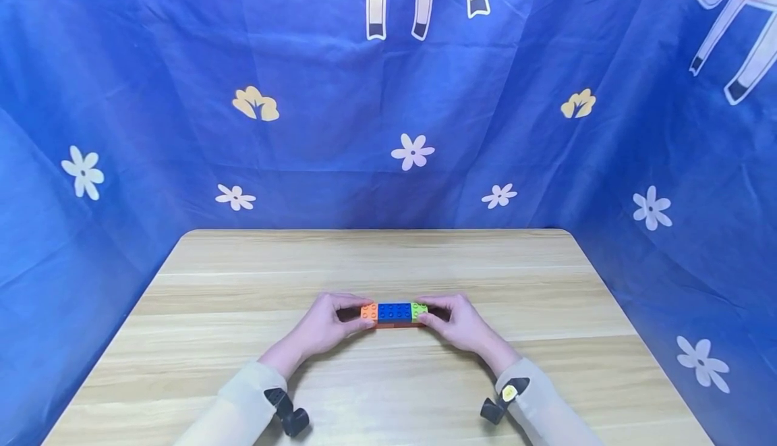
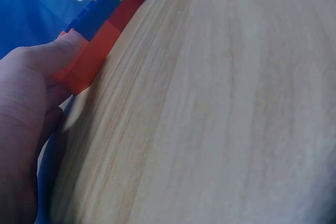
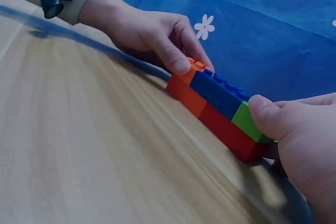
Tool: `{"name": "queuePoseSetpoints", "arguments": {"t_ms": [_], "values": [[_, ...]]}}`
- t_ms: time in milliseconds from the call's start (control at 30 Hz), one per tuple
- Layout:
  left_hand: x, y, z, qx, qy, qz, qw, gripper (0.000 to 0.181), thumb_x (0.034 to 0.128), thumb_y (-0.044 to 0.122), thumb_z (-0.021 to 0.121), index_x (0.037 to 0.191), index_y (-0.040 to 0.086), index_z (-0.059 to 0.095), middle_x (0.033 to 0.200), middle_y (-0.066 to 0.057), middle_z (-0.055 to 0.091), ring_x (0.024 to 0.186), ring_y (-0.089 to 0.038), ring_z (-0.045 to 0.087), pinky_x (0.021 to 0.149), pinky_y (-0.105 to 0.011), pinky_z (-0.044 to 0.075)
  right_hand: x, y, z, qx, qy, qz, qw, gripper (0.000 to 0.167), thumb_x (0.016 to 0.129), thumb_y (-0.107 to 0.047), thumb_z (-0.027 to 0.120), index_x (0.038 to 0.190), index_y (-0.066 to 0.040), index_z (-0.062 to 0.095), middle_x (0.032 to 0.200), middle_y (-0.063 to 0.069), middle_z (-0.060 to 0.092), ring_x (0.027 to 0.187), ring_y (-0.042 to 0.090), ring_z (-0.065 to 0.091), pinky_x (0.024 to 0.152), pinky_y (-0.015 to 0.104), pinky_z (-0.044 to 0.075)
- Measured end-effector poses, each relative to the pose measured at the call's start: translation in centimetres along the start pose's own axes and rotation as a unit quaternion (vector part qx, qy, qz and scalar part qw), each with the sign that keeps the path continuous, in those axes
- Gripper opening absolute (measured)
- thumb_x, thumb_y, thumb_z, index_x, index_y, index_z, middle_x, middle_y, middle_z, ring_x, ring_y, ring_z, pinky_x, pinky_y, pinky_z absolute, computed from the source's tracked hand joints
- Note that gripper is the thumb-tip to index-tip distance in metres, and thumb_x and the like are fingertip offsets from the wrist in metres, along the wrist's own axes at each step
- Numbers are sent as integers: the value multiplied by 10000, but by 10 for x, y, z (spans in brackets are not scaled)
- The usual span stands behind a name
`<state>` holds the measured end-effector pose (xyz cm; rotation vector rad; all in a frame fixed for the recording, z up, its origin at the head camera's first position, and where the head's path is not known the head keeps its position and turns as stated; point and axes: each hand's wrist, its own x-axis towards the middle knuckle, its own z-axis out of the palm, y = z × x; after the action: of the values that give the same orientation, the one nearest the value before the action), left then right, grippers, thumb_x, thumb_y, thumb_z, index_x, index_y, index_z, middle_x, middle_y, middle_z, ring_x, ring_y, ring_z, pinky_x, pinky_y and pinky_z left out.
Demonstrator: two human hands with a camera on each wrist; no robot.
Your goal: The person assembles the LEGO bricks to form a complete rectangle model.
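Observation:
A two-layer row of toy building bricks stands on the wooden table (image 1: 388, 392). Its top layer has an orange brick (image 1: 368, 311) at the left, a long blue brick (image 1: 395, 311) in the middle and a green brick (image 3: 250, 123) at the right. Beneath them, an orange-red brick (image 3: 185, 97) and a red brick (image 3: 231, 134) sit end to end. My left hand (image 1: 323, 326) pinches the orange end between thumb and fingers. At the green end, my right hand (image 1: 463, 326) has a matching grip, its thumb on the near side. Fingertips behind the bricks are partly hidden.
A blue curtain (image 1: 340, 162) printed with flowers and animals surrounds the back and sides of the table. Black devices are strapped on the left wrist (image 1: 286, 411) and right wrist (image 1: 504, 400), over pale sleeves.

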<state>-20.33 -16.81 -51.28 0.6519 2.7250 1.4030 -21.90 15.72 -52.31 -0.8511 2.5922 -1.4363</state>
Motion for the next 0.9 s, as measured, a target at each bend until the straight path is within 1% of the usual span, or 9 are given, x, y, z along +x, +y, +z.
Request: {"name": "queuePoseSetpoints", "arguments": {"t_ms": [100, 200, 367, 500, 633, 700, 767, 833, 900], "values": [[0, -1, 1, 22, 45, -3, 10000, 467, 863, 447, 887, 1247, 195, 803, 1230, 32, 755, 1200, -212, 678, 1086, -490, 492, 0, -1, -2, 29, -52, 46, 10000, 380, 986, -302, 788, 1337, -157, 755, 1265, -19, 747, 1162, 160, 694, 1008, 390, 553], [-1, -1, 1, 1, 83, -57, 9999, 493, 856, 457, 890, 1257, 185, 798, 1243, 19, 753, 1213, -222, 675, 1091, -495, 491, 0, -2, -4, 109, -78, 68, 9999, 410, 971, -326, 804, 1336, -147, 755, 1268, -26, 745, 1180, 159, 685, 1032, 402, 539], [-1, -1, 1, -201, 125, -185, 9995, 514, 845, 428, 906, 1269, 163, 791, 1237, 1, 757, 1185, -208, 689, 1065, -472, 515, -2, -2, -7, 292, -61, 101, 9995, 436, 946, -311, 833, 1331, -122, 753, 1261, -16, 748, 1169, 182, 693, 1040, 420, 536], [-2, -4, 2, -406, 53, -255, 9988, 497, 875, 388, 889, 1289, 136, 777, 1221, 12, 761, 1133, -159, 705, 1018, -397, 546, -3, 0, -7, 262, -56, 125, 9996, 435, 942, -299, 837, 1326, -114, 754, 1276, -16, 743, 1172, 174, 691, 1019, 375, 547], [-3, -4, 1, -569, -6, -358, 9977, 466, 895, 323, 881, 1298, 119, 771, 1196, 30, 768, 1089, -129, 713, 964, -326, 561, -4, 1, -7, 259, -78, 138, 9995, 426, 949, -291, 829, 1321, -98, 753, 1270, -9, 746, 1130, 155, 705, 964, 332, 571], [-3, -2, 1, -597, -22, -348, 9976, 454, 904, 308, 874, 1297, 107, 771, 1190, 18, 771, 1077, -140, 720, 935, -324, 574, -4, 1, -7, 309, -91, 184, 9993, 411, 956, -280, 824, 1318, -99, 755, 1251, -5, 753, 1090, 145, 714, 924, 313, 583], [-3, -1, 0, -534, -7, -327, 9980, 444, 912, 324, 866, 1289, 107, 776, 1200, 6, 769, 1097, -152, 716, 945, -327, 569, -4, 1, -7, 381, -98, 235, 9989, 396, 965, -268, 815, 1315, -94, 754, 1225, 4, 762, 1052, 146, 722, 893, 306, 592], [-2, 0, 0, -510, 3, -317, 9982, 434, 922, 335, 855, 1283, 105, 780, 1219, -17, 763, 1117, -175, 713, 955, -353, 571, -3, 0, -7, 437, -100, 278, 9986, 388, 974, -265, 806, 1317, -92, 752, 1205, 14, 767, 1028, 157, 727, 873, 309, 598], [-1, 2, -1, -487, 11, -335, 9982, 424, 929, 343, 846, 1280, 113, 783, 1238, -27, 756, 1149, -189, 702, 987, -386, 559, -3, 0, -7, 464, -79, 287, 9985, 403, 976, -267, 803, 1332, -88, 743, 1226, 21, 760, 1065, 175, 723, 909, 334, 594]]}}
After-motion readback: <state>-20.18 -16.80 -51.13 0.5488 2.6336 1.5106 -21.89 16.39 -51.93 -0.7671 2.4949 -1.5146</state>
